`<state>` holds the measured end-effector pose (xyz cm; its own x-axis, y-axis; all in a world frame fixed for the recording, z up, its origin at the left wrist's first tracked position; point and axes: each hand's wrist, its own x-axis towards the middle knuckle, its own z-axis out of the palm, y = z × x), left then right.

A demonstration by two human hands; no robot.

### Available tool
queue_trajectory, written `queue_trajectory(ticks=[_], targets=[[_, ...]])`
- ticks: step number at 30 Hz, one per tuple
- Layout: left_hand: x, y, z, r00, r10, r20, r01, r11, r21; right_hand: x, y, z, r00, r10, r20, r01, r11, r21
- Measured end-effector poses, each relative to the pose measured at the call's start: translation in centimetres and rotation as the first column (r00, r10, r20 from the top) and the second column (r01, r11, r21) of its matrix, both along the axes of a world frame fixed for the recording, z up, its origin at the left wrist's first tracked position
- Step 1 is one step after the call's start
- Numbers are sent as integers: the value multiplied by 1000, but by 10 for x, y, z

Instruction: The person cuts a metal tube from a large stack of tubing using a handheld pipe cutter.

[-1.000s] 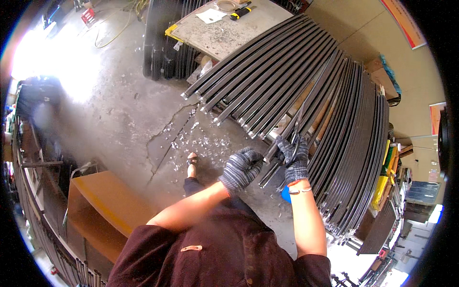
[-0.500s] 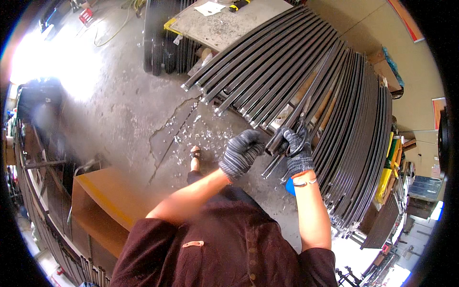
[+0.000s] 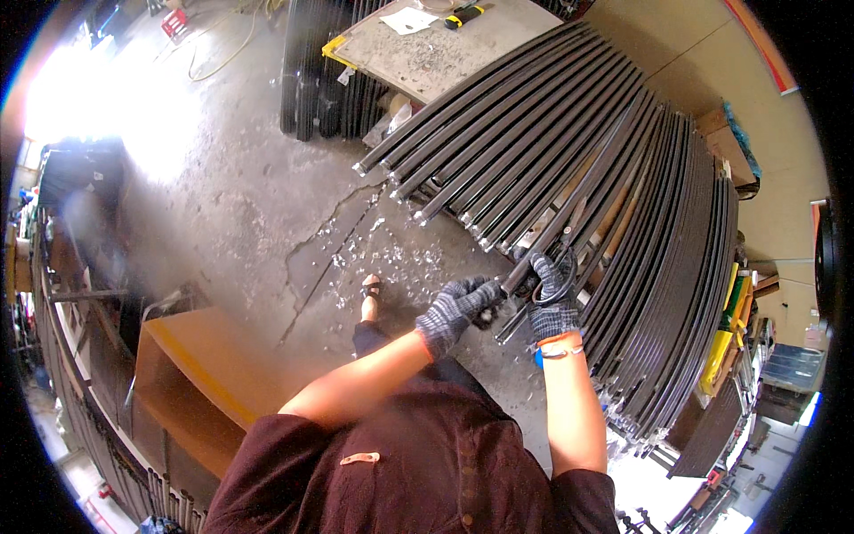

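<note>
Both of my hands wear grey-and-black striped knit gloves. My left hand [image 3: 460,311] is closed at the near end of a dark metal tube [image 3: 569,203], which sticks out toward me from the row. Close beside it, my right hand [image 3: 553,292] is wrapped round the black handles of a pair of scissors [image 3: 567,230]. The scissor blades point away from me along the tube. Part of the scissors and the tube's end are hidden by the gloves.
Many dark tubes [image 3: 516,116] lie side by side on a rack, several with clear plastic on their ends. A worktable [image 3: 436,58] stands beyond, holding a yellow-and-black tool [image 3: 464,16]. Clear plastic scraps [image 3: 405,258] litter the floor. An open cardboard box [image 3: 200,374] sits at left.
My left hand has moved right and down, closing on the tube's near end. My right hand keeps the scissors beside the tube. The view has shifted slightly.
</note>
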<state>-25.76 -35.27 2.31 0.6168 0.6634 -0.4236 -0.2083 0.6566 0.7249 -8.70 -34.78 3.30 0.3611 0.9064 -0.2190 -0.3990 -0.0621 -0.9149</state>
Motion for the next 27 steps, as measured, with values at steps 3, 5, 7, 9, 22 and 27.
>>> queue_trajectory(ticks=[3, 5, 7, 9, 22, 27], targets=[[2, 2, -17, 955, 137, -265, 17, 862, 506, 9, -6, -6, 996, 21, 92, -7, 989, -147], [4, 2, -26, 888, 297, -352, 110, 607, 787, 7, -7, -3, 999, 13, 38, -8, 991, -135], [9, -3, -31, 956, 100, -277, 50, 871, 488, 1, -7, -5, 1000, -25, -11, 24, 995, -96], [19, -11, -11, 988, -141, -67, 107, 925, -365, -11, -4, -4, 995, -81, -49, 80, 996, -31], [-9, 5, -7, 975, -78, 210, 131, 959, -252, -1, -15, -36, 984, -77, 160, 103, 981, -162], [5, -6, -2, 996, 67, -60, -86, 906, -415, -10, -7, -34, 952, 4, 307, 93, 949, -303]])
